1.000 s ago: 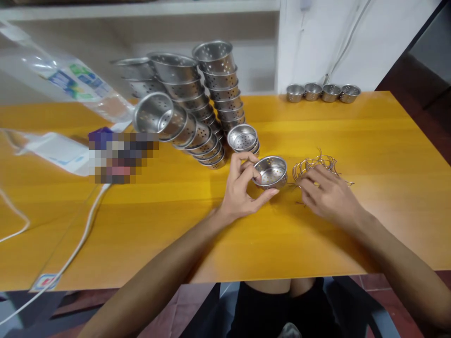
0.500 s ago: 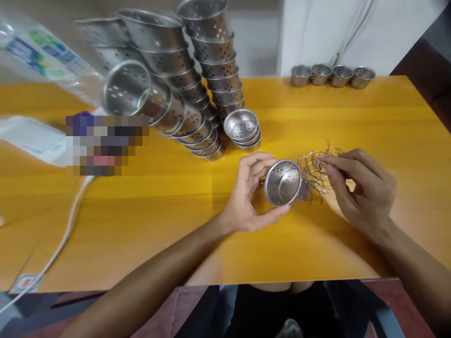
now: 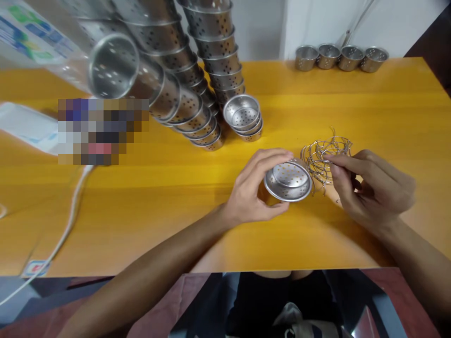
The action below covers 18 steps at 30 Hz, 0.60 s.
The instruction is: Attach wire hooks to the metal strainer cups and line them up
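Observation:
My left hand grips a small perforated steel cup by its rim, just above the yellow table, its open mouth facing up towards me. My right hand is to its right, thumb and forefinger pinched on a thin wire ring from the tangled heap of wire rings that lies just beyond the cup. A short nest of the same cups stands a little further back.
Tall leaning stacks of perforated cups fill the back left. Several single cups line the far edge by the white wall. A plastic bag and a white cable lie at the left. The table's near edge is close to my body.
My left hand lifted the cup, tipped it on its side, then levelled it with its mouth up. My right hand rose off the rings and now pinches one wire. The view has moved closer.

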Each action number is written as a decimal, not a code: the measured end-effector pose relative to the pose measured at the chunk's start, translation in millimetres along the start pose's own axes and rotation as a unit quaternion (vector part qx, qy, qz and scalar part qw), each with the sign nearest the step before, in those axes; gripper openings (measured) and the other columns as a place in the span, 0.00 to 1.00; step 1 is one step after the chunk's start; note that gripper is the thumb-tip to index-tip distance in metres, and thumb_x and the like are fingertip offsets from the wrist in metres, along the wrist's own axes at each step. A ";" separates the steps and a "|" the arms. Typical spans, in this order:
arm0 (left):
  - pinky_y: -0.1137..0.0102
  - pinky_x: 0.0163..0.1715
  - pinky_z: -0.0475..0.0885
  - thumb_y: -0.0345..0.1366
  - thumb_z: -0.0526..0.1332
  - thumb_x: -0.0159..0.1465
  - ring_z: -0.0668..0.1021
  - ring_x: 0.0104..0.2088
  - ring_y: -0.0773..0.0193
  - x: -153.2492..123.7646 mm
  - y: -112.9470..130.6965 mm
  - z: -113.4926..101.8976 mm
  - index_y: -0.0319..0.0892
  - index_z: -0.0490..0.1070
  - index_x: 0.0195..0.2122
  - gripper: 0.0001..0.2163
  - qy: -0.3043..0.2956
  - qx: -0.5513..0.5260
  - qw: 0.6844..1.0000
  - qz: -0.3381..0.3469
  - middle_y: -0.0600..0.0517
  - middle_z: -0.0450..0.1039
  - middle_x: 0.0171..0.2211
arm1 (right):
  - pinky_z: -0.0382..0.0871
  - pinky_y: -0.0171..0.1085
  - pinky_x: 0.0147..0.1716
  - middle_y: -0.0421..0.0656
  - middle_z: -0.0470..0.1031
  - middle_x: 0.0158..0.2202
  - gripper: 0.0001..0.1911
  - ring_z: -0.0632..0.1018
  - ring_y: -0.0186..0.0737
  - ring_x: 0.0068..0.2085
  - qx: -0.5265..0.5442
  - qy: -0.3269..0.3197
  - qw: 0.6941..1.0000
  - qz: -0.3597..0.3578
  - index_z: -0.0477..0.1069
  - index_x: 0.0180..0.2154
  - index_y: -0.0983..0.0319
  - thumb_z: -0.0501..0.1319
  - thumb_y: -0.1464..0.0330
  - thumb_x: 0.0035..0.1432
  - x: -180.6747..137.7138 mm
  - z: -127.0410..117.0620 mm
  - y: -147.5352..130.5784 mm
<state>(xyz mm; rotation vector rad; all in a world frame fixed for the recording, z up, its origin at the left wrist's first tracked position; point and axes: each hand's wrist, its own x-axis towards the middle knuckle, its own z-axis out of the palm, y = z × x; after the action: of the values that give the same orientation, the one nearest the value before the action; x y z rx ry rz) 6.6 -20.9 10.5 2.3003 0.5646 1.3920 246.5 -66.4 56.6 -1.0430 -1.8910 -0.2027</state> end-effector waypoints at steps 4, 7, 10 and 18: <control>0.53 0.55 0.79 0.40 0.75 0.60 0.79 0.54 0.50 0.6 5.0 -4.2 0.47 0.68 0.66 0.34 0.004 0.095 0.995 -0.009 0.43 0.75 0.55 | 0.63 0.34 0.21 0.38 0.76 0.26 0.10 0.69 0.30 0.21 -0.003 -0.022 1.000 -0.001 0.82 0.47 0.58 0.67 0.76 0.68 -0.4 -0.1 0.2; 0.54 0.52 0.78 0.44 0.78 0.56 0.78 0.51 0.51 -1.7 7.9 -4.1 0.47 0.69 0.65 0.36 0.017 0.154 0.987 -0.041 0.46 0.71 0.50 | 0.66 0.34 0.22 0.37 0.77 0.25 0.10 0.70 0.30 0.20 -0.018 -0.037 0.999 -0.016 0.83 0.46 0.57 0.67 0.76 0.68 -1.3 2.0 1.3; 0.56 0.51 0.77 0.44 0.79 0.53 0.78 0.49 0.51 -3.4 9.6 -2.4 0.45 0.70 0.62 0.37 0.025 0.173 0.983 -0.054 0.47 0.69 0.48 | 0.67 0.33 0.22 0.36 0.77 0.24 0.10 0.73 0.31 0.21 -0.026 -0.037 0.998 -0.033 0.83 0.45 0.57 0.67 0.76 0.68 -3.3 5.7 2.5; 0.57 0.46 0.78 0.45 0.79 0.51 0.78 0.45 0.52 -0.4 18.9 -0.1 0.44 0.71 0.57 0.34 0.039 0.198 0.978 -0.057 0.47 0.70 0.46 | 0.65 0.32 0.22 0.36 0.77 0.24 0.11 0.71 0.30 0.20 -0.013 -0.044 0.998 -0.042 0.83 0.46 0.58 0.67 0.78 0.68 -5.6 10.9 0.5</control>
<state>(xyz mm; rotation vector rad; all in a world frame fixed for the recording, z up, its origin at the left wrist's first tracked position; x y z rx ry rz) 8.9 -37.0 20.1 2.4696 1.0644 1.4230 240.9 -63.6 46.0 -1.0051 -2.0174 -0.2339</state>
